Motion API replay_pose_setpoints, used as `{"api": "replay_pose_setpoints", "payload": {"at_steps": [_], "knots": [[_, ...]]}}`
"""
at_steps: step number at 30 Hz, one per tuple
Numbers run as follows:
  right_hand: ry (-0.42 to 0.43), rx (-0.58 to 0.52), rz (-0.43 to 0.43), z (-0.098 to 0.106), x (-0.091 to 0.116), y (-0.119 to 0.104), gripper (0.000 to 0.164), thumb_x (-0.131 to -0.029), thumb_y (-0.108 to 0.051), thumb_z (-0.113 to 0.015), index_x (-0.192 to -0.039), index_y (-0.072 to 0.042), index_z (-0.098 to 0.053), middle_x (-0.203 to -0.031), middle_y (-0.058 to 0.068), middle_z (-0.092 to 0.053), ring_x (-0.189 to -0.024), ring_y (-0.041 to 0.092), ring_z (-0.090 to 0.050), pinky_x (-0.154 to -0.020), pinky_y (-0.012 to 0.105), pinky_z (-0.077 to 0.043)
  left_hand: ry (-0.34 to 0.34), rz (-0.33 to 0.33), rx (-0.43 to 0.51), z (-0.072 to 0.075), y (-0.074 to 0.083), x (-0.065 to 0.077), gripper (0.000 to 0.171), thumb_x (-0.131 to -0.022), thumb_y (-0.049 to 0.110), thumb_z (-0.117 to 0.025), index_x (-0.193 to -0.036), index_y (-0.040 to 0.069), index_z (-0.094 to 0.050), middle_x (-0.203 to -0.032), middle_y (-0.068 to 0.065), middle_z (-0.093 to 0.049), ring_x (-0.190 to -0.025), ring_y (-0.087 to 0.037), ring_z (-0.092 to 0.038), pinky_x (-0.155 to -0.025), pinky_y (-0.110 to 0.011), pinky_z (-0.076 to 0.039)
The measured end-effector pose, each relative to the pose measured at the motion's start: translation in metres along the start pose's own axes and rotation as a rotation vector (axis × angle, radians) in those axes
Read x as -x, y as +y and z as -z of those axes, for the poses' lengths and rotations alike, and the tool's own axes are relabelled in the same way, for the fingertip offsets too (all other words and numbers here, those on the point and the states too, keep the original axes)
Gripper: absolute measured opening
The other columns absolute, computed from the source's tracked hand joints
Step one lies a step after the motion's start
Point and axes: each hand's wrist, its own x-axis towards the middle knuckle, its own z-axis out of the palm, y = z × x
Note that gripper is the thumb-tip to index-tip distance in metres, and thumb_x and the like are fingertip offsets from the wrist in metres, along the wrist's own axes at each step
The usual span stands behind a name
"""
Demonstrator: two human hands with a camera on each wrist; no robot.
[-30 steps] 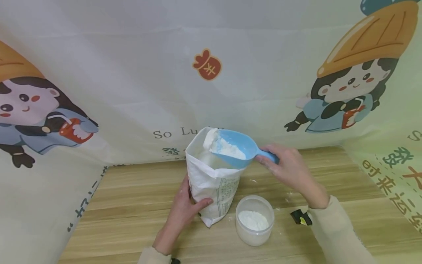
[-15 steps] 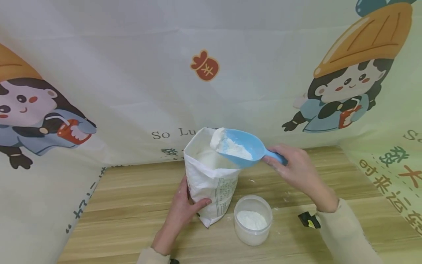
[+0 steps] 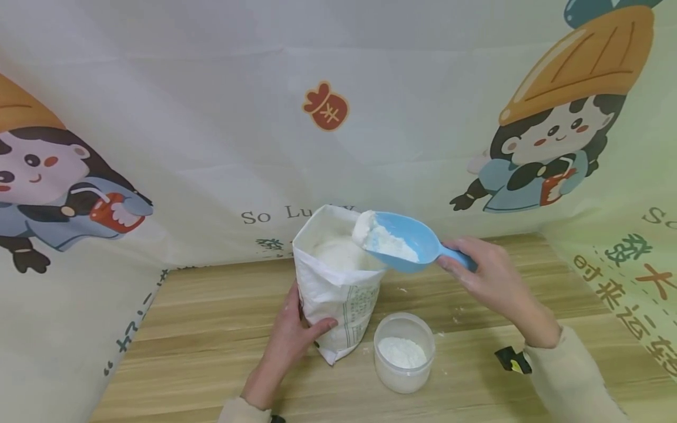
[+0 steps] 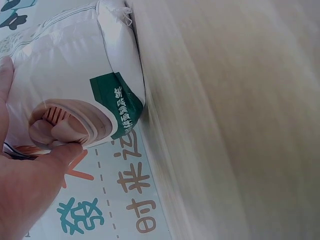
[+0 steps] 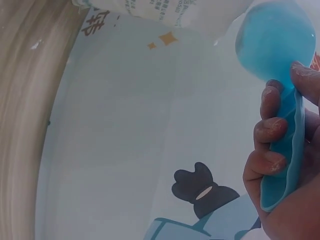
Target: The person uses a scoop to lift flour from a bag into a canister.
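In the head view a white bag of flour stands on the table with its top open and white powder inside. My left hand grips the bag low on its left side, thumb across the front. My right hand holds a blue scoop by the handle, level with the bag's mouth and overlapping its right rim. White flour lies in the scoop and bulges over its front lip. In the right wrist view, powder-dusted fingers curl round the scoop's ribbed handle. The left wrist view shows the bag's printed side beside my thumb.
A clear round tub, partly filled with white powder, stands in front of the bag to the right. Specks of powder dot the wooden table. A printed cloth hangs behind and at both sides.
My right hand has drawn the loaded scoop to the right, from over the bag's mouth to its right rim, uncovering more of the powder inside. My left hand stays on the bag.
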Motion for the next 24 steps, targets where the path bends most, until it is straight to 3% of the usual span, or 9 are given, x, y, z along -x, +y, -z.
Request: {"api": "replay_pose_setpoints", "payload": {"at_steps": [12, 19, 24], "knots": [[-0.007, -0.015, 0.013, 0.005, 0.015, 0.006, 0.020, -0.089, -0.006, -0.080, -0.108, -0.001, -0.076, -0.091, 0.001, -0.072, -0.074, 0.010, -0.056, -0.060, 0.027, -0.048, -0.004, 0.009, 0.003, 0.000, -0.001, 0.000, 0.109, -0.081, 0.028, -0.090, -0.162, 0.004, -0.022, -0.151, -0.025, -0.048, -0.136, -0.044, -0.050, -0.115, -0.059, -0.038], [-0.008, -0.017, 0.044, 0.010, 0.028, 0.008, 0.019, -0.088, -0.002, -0.079, -0.107, -0.005, -0.076, -0.097, 0.001, -0.076, -0.081, 0.008, -0.064, -0.068, 0.031, -0.058, -0.005, 0.003, 0.007, 0.000, -0.001, 0.000, 0.109, -0.081, 0.027, -0.090, -0.162, 0.004, -0.021, -0.152, -0.025, -0.046, -0.138, -0.043, -0.048, -0.116, -0.058, -0.037], [-0.019, -0.001, 0.044, 0.013, 0.038, 0.010, 0.018, -0.089, -0.004, -0.079, -0.106, -0.006, -0.076, -0.096, -0.002, -0.075, -0.081, 0.007, -0.063, -0.067, 0.031, -0.057, -0.006, 0.014, 0.006, -0.001, -0.001, 0.000, 0.109, -0.081, 0.028, -0.090, -0.163, 0.005, -0.021, -0.154, -0.025, -0.044, -0.139, -0.043, -0.046, -0.117, -0.058, -0.036]]}}
